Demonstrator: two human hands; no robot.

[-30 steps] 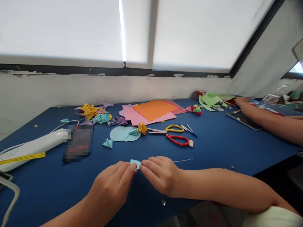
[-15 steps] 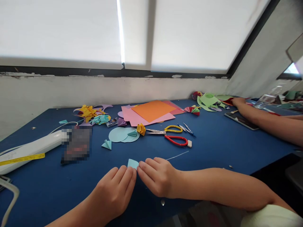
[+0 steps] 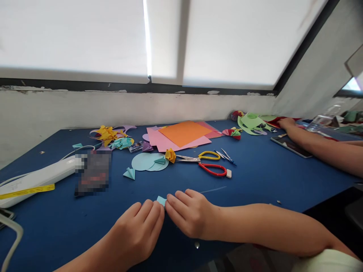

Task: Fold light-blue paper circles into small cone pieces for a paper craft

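Both hands, the left hand [image 3: 136, 230] and right hand [image 3: 188, 213], pinched 1 small light-blue folded paper piece [image 3: 161, 200] low over the blue table [image 3: 269, 177]; uneven fingertip pressure could have skewed its crease.

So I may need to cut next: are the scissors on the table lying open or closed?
Closed. The scissors lie flat on the blue table, blades together in one point, the yellow and red handle loops side by side.

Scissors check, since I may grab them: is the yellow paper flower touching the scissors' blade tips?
Cannot tell. In the head view the yellow paper flower sits right at the blade tips of the scissors, too small to show contact or gap.
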